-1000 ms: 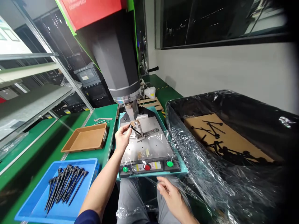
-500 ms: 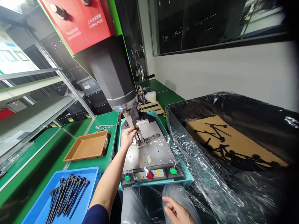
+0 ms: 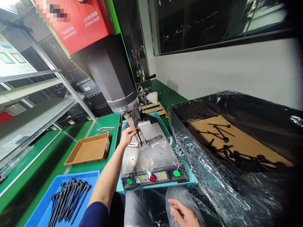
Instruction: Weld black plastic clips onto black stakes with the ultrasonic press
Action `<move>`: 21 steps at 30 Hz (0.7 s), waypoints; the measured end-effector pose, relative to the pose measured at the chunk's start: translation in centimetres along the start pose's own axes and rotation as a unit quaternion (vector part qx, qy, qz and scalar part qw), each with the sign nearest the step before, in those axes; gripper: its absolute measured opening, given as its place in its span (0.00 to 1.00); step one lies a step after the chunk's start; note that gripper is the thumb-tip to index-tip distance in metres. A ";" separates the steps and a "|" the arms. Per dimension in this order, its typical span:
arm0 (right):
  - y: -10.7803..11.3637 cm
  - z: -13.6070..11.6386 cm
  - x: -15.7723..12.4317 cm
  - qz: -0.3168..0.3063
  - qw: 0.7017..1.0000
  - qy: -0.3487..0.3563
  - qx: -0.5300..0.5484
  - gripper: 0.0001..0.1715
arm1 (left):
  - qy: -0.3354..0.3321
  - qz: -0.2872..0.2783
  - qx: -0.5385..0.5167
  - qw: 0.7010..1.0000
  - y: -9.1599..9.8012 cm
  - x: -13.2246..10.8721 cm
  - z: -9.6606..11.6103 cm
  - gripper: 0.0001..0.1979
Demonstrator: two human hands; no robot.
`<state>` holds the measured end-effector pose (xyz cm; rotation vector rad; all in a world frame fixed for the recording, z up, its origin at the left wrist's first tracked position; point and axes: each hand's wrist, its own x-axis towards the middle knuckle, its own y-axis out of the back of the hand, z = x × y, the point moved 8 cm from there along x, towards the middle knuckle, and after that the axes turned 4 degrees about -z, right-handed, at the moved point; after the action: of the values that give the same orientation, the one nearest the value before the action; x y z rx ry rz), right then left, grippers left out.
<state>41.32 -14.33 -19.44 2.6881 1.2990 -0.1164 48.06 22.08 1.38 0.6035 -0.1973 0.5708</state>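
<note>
Green tabletop (image 3: 109, 119) at left is part-hidden by a brown tray (image 3: 87, 146); left hand (image 3: 128, 136) pinches a black rod (image 3: 139, 136), lower end indistinct; right hand (image 3: 181, 212) curls, grip unclear.

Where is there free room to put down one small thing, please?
Free: inside the brown tray, and the front right of the plate, between the fixture and right green button. Crowded: the middle of the blue tray, under black rods; the fixture, where the left hand holds a rod.

Factory workshop: press machine (image 3: 107, 69), parts tray (image 3: 44, 208), shelving (image 3: 44, 112).
</note>
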 end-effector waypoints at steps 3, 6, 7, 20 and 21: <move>0.2 0.1 0.0 0.003 1.000 -0.012 -0.009 0.23 | 0.009 -0.019 -0.005 1.000 0.0 0.2 -0.5 0.10; 0.1 0.1 -0.1 -0.007 1.000 -0.020 -0.012 0.25 | 0.015 -0.033 -0.017 0.999 -0.1 0.3 -0.3 0.10; 0.1 0.0 0.0 -0.012 1.000 -0.022 -0.012 0.25 | 0.014 -0.033 -0.021 0.999 -0.1 0.3 -0.2 0.11; 5.5 -8.9 7.9 0.099 0.982 0.067 -0.147 0.22 | 0.284 0.197 0.027 0.938 7.8 -16.1 -9.7 0.20; 5.8 -10.2 9.4 0.108 0.975 0.085 -0.173 0.21 | 0.311 0.186 0.042 0.931 7.6 -17.4 -10.6 0.22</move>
<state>51.70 -8.87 -10.11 2.5517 0.9488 0.3394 29.50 25.58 -9.44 0.4417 0.3229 1.1140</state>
